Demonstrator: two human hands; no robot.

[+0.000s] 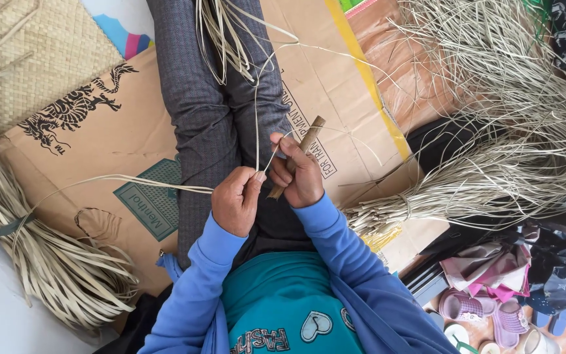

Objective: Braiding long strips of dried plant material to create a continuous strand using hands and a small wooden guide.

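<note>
I sit on flattened cardboard (119, 124) with my legs in grey trousers (217, 111) stretched ahead. My left hand (234, 200) pinches a thin pale leaf strip (132, 178) between thumb and fingers. The strip runs left toward a bundle and also rises above my lap. My right hand (299, 176) grips a short brown wooden stick (310, 136) and touches the same strip just beside the left fingers. The two hands almost meet over my lap. More loose strips (221, 39) hang over my legs further up.
A tied bundle of wide pale strips (54, 262) lies at the left. A big sheaf of thin strips (492, 164) fans out on the right. A woven mat (27, 52) is at top left. Pink sandals (486, 311) and cloth lie at bottom right.
</note>
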